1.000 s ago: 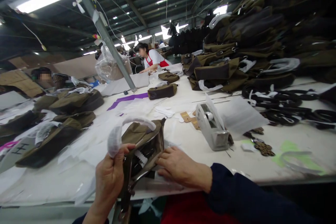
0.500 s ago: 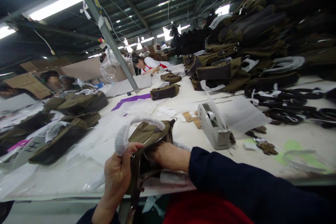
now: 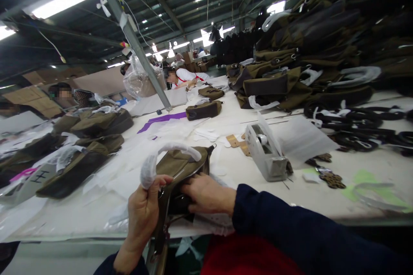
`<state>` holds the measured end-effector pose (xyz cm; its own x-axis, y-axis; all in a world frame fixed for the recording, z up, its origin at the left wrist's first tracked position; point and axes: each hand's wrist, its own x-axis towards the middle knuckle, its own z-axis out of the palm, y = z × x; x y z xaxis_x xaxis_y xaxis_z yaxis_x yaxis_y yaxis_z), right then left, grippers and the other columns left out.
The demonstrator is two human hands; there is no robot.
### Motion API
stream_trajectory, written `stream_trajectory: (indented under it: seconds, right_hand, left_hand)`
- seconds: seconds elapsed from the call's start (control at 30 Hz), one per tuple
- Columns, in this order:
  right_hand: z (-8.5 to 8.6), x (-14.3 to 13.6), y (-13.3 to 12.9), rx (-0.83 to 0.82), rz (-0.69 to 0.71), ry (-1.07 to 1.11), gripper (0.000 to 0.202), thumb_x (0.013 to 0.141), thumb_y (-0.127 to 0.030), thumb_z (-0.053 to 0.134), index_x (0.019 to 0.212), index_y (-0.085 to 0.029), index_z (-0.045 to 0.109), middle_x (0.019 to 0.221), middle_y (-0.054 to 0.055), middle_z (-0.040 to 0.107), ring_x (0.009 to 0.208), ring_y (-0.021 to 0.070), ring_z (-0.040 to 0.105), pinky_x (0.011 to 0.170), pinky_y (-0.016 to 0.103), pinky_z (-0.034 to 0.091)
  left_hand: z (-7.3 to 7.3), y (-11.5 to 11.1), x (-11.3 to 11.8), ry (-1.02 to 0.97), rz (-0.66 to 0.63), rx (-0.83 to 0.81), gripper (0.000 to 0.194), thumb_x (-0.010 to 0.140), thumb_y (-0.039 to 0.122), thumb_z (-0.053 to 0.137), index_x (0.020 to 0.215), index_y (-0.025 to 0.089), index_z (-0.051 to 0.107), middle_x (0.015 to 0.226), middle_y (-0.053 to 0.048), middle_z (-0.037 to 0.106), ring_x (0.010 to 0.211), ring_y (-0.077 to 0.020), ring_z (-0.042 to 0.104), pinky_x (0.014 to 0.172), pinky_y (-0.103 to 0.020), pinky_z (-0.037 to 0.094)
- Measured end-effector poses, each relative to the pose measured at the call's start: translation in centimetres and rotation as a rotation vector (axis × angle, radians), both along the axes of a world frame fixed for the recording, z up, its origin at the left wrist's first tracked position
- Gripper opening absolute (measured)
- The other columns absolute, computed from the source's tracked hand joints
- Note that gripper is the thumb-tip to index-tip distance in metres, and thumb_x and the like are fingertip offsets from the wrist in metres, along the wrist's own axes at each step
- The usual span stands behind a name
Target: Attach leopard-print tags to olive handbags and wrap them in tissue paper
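An olive-green handbag point(image 3: 179, 164) is at the table's front edge, its mouth facing me. Clear-looking white wrap covers its arched handle point(image 3: 149, 166). My left hand point(image 3: 143, 208) is closed on the bag's rim by the handle's near base, thumb and fingers pinching the edge. My right hand point(image 3: 209, 193) reaches into the bag's mouth from the right; its fingertips are hidden by the dark interior, so I cannot tell what they touch. Part of the bag hangs below the table edge.
A tape dispenser point(image 3: 266, 152) stands right of the bag, near brown tags point(image 3: 238, 142). Olive bags pile up at the right point(image 3: 274, 84) and left point(image 3: 80, 167). Black straps point(image 3: 351, 126) lie at far right. A slanted metal post point(image 3: 135, 43) rises beyond; people work in back.
My right hand has drawn slightly out of the bag's mouth, so more of its back and fingers show. The left hand keeps its grip on the bag. The view has shifted slightly.
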<state>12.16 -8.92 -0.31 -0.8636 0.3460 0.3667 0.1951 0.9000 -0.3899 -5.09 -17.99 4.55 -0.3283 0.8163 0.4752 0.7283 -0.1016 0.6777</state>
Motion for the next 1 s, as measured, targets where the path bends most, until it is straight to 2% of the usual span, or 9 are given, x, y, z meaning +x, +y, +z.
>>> stream_trajectory:
  seconds: [0.1,0.2,0.3,0.43,0.53,0.63,0.77,0.9,1.0]
  right_hand:
    - [1.6,3.6,0.3,-0.302,-0.001,0.179,0.021,0.077,-0.019,0.065,0.098,-0.018,0.064,0.106,0.007,0.066,0.1,0.0212,0.06,0.092,0.035,0.046]
    - [1.7,7.1,1.1,-0.684,-0.034,0.441,0.019,0.084,-0.016,0.059,0.102,-0.019,0.063,0.121,0.008,0.062,0.113,0.02,0.058,0.099,0.035,0.042]
    - [0.9,9.9,2.0,-0.807,-0.079,0.49,0.016,0.089,-0.021,0.058,0.103,-0.02,0.064,0.136,0.01,0.054,0.128,0.0236,0.049,0.107,0.04,0.037]
    - [0.4,11.5,2.5,-0.545,-0.048,0.255,0.018,0.089,-0.014,0.056,0.1,-0.022,0.069,0.133,0.008,0.055,0.126,0.0217,0.049,0.105,0.038,0.039]
    - [1.2,10.8,2.1,-0.107,-0.041,-0.038,0.024,0.089,-0.006,0.054,0.097,-0.023,0.069,0.121,0.009,0.059,0.116,0.0221,0.049,0.096,0.037,0.042]
    - [2.0,9.3,1.3,0.226,-0.038,-0.249,0.014,0.092,-0.013,0.056,0.09,-0.022,0.067,0.108,0.009,0.06,0.103,0.0243,0.049,0.084,0.038,0.041]
    - [1.5,7.7,0.3,0.322,-0.043,-0.238,0.01,0.096,-0.02,0.052,0.097,-0.023,0.062,0.105,0.007,0.057,0.095,0.0225,0.048,0.076,0.034,0.038]
    - [0.4,7.5,0.2,0.306,-0.13,-0.25,0.01,0.096,-0.016,0.05,0.096,-0.02,0.059,0.097,0.006,0.057,0.089,0.0221,0.047,0.07,0.034,0.036]
    - [0.7,8.1,1.0,0.288,-0.041,-0.283,0.008,0.092,-0.014,0.055,0.091,-0.021,0.058,0.094,0.004,0.058,0.087,0.0215,0.047,0.069,0.034,0.035]
  left_hand:
    - [0.6,0.1,-0.3,-0.093,0.038,0.038,0.028,0.095,0.039,0.046,0.079,0.022,0.061,0.085,-0.001,0.075,0.084,-0.0177,0.069,0.081,-0.027,0.05]
    - [1.2,0.2,-0.5,-0.136,0.057,0.07,0.029,0.095,0.038,0.045,0.077,0.021,0.059,0.083,-0.001,0.075,0.084,-0.0172,0.068,0.082,-0.027,0.051]
    - [1.4,0.3,-0.7,-0.158,0.055,0.09,0.028,0.096,0.038,0.045,0.078,0.021,0.059,0.083,-0.001,0.075,0.085,-0.018,0.069,0.085,-0.029,0.05]
    - [1.4,0.6,-0.9,-0.171,0.031,0.093,0.028,0.096,0.038,0.046,0.079,0.021,0.059,0.083,-0.002,0.075,0.086,-0.0183,0.069,0.086,-0.03,0.049]
    - [1.2,1.0,-0.6,-0.141,0.016,0.067,0.029,0.096,0.04,0.046,0.079,0.021,0.06,0.084,-0.002,0.075,0.085,-0.0186,0.069,0.085,-0.03,0.049]
    - [0.8,1.3,-0.2,-0.118,-0.005,0.029,0.028,0.095,0.04,0.047,0.08,0.021,0.062,0.086,-0.002,0.075,0.086,-0.0195,0.069,0.086,-0.031,0.049]
    - [0.6,1.4,0.0,-0.115,-0.01,0.036,0.026,0.095,0.037,0.047,0.08,0.021,0.061,0.085,-0.001,0.075,0.087,-0.0189,0.069,0.086,-0.03,0.048]
    - [1.0,1.3,-0.1,-0.129,-0.003,0.052,0.026,0.095,0.036,0.047,0.077,0.021,0.059,0.081,0.0,0.075,0.083,-0.0179,0.069,0.083,-0.029,0.049]
    - [1.4,1.3,-0.1,-0.131,0.007,0.059,0.027,0.095,0.037,0.047,0.076,0.02,0.059,0.081,-0.001,0.075,0.081,-0.0177,0.068,0.082,-0.028,0.049]
